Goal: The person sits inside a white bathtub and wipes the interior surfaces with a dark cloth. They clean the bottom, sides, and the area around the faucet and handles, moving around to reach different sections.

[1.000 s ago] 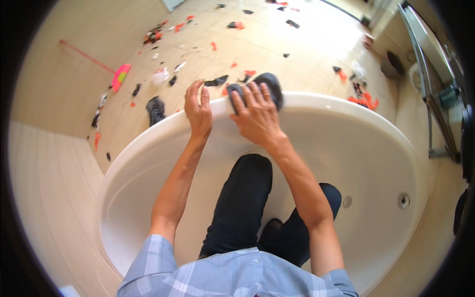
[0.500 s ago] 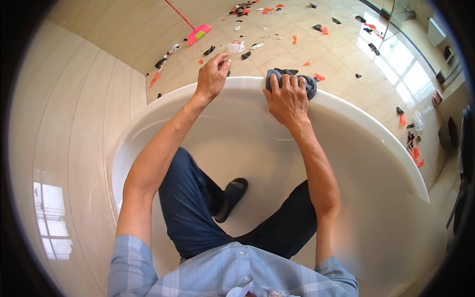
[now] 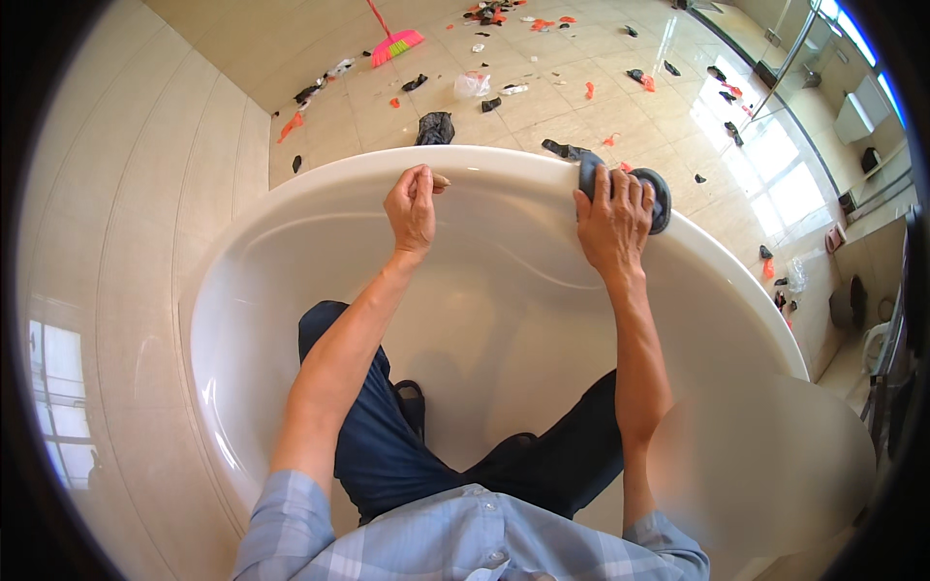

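Note:
My right hand (image 3: 617, 223) presses a dark grey cloth (image 3: 660, 200) onto the white bathtub's (image 3: 504, 160) far rim, right of the middle. Its fingers wrap over the bunched cloth, which bulges out on both sides. Inside the tub, just short of the rim, my left hand (image 3: 413, 213) hovers with its fingers curled in. I see nothing held there, though the palm is hidden. A crumpled black plastic bag (image 3: 436, 128) lies on the floor just beyond the rim.
My legs in dark trousers (image 3: 373, 426) and a black slipper (image 3: 411, 407) are inside the tub. Black, red and white scraps litter the tiled floor (image 3: 542, 116). A pink broom (image 3: 396, 46) leans far left. A tiled wall (image 3: 126, 242) borders the left side; a glass partition stands far right.
My right hand and the cloth have slid rightward along the rim. My left hand has come down and inward, off the rim line. The view has shifted, revealing the black bag.

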{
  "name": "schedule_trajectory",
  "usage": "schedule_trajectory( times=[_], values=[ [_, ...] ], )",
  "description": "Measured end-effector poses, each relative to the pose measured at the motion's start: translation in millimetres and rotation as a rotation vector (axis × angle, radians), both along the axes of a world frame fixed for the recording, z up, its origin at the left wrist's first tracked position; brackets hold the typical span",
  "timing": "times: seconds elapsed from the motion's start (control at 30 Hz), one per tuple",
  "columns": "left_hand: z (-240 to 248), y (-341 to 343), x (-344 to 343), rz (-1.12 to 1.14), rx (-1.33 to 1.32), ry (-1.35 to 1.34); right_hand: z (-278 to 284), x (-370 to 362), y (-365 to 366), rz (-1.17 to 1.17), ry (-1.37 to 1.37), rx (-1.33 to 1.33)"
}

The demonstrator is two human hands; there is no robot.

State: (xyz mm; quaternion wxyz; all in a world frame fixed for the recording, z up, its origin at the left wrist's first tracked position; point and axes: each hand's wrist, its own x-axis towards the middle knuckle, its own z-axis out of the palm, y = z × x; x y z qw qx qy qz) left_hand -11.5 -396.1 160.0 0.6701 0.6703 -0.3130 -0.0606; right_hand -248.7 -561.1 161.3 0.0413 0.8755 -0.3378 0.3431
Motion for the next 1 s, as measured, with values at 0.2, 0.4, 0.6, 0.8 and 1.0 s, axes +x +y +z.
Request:
schedule_trajectory(
  times=[0.2, 0.4, 0.6, 0.8, 1.0],
  values=[
    [-12, 31, 13, 0.0, -0.146, 0.232, -8, 21, 16, -0.184, 0.031, -0.024],
    [-21, 24, 25, -0.095, -0.241, 0.346, -13, 116, 60, -0.085, 0.01, -0.072],
    [-9, 30, 57, 0.041, -0.335, 0.304, -20, 253, 124, 0.175, -0.102, -0.083],
    [-17, 46, 77, 0.064, -0.311, 0.268, -30, 253, 131, 0.39, -0.178, -0.079],
    [-36, 39, 38, -0.166, -0.126, 0.112, -52, 145, 89, 0.315, -0.175, -0.13]
  ],
)
